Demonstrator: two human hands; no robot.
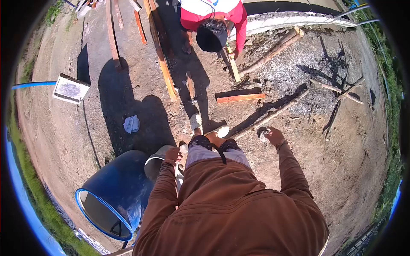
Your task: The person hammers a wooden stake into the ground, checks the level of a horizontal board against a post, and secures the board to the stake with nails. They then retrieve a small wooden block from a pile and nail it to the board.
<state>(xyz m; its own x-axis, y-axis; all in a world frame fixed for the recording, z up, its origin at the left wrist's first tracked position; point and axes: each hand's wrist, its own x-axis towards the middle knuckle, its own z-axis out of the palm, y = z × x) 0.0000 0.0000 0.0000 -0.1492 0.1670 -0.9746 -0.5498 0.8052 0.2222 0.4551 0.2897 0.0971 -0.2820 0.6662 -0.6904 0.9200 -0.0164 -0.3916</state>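
A brown long-sleeved shirt [226, 205] fills bottom centre. The left hand [173, 155], grip unclear, is near a blue plastic barrel [121, 179], lower left; the right hand [275, 136] closes on a small black-and-white object [263, 134], right of centre. Beyond, a red-and-white-clad person [212, 36] bends, top.

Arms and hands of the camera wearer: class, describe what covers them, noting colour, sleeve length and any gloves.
Long brown sleeves, creased along their length and matching the brown top, cover both arms. The left hand and right hand wear no gloves.
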